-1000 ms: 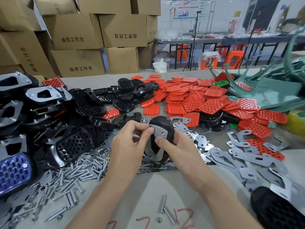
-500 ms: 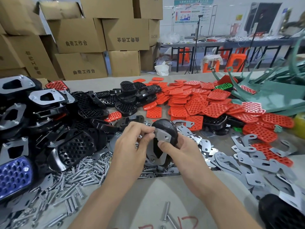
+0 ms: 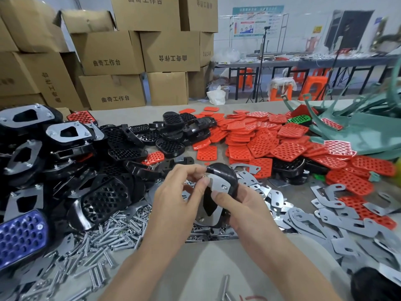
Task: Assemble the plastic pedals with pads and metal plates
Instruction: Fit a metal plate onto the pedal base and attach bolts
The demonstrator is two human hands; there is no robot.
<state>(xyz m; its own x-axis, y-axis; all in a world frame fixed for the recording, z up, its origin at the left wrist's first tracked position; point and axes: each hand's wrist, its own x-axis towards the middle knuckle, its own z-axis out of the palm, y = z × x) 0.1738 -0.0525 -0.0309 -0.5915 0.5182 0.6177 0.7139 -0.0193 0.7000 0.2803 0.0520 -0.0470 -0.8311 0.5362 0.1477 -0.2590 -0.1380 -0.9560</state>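
Pinching with thumb and forefinger, my left hand (image 3: 173, 198) sat at the centre of the frame, closed on the upper left corner of the metal plate (image 3: 218, 184). Whether something small was caught between those fingertips I could not tell. My right hand (image 3: 245, 207), just right of centre, gripped the black pedal (image 3: 225, 174) from below. Its thumb pressed on the plate's lower part and its fingers curled round behind the shell. The plate lay flat against the pedal, and I held both raised above the table (image 3: 206, 268).

Below and to the left of the hands lay a heap of silver bolts (image 3: 104, 235). A pile of black pedal shells (image 3: 104, 198) filled the left of the frame, several of them with plates already on. A pedal with a blue pad (image 3: 21, 235) lay at the lower left edge. Orange pads (image 3: 260, 144) spread across the upper middle, with one green pad (image 3: 299, 120) among them. Loose plates (image 3: 338, 218) were scattered at the lower right.

Cardboard boxes (image 3: 106, 61) were stacked at the upper left. Several were printed with 曲奇工作台, one of them upside down, and the sideways print on the leftmost box was too blurred to read. A wall poster (image 3: 258, 22) at the upper right carried text too small to make out. Red pen marks (image 3: 251, 297) showed at the bottom edge, cut off.
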